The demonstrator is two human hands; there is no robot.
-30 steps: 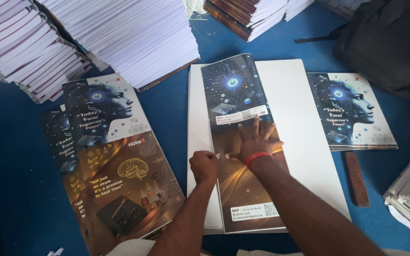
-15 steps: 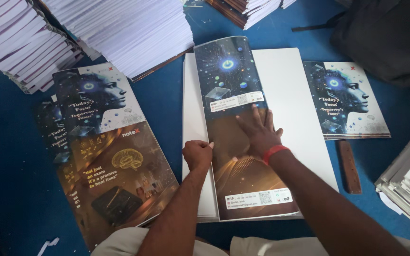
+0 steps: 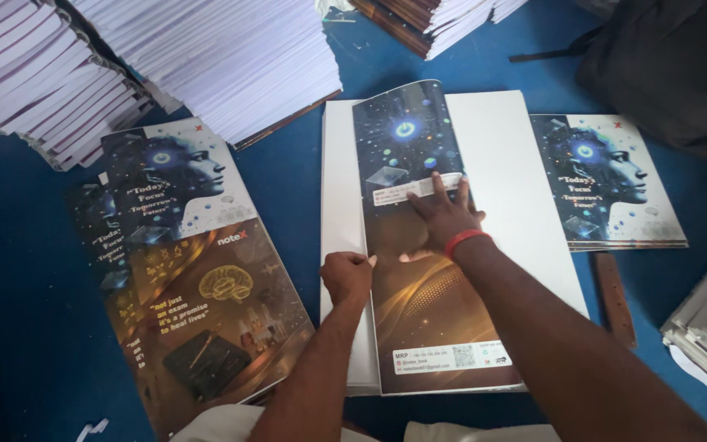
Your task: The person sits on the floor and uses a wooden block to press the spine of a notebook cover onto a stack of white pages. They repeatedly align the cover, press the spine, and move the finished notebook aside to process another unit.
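A glossy dark printed cover sheet [image 3: 423, 303] lies folded over a white block of pages [image 3: 517, 205] on the blue surface. My right hand [image 3: 443, 217], a red band at its wrist, presses flat on the cover, fingers spread toward a white label strip. My left hand [image 3: 347, 274] is curled at the cover's left edge, where it meets the white page block, pinching or pressing the fold.
A fanned pile of the same printed covers [image 3: 182, 270] lies at the left. Finished books [image 3: 607, 184] lie at the right beside a brown wooden stick [image 3: 615, 299]. Tall stacks of white page blocks [image 3: 214, 57] stand behind. A black bag [image 3: 673, 65] sits at upper right.
My right hand has slid a little farther up the cover toward the label. My left hand stays at the left edge. The camera view has shifted slightly.
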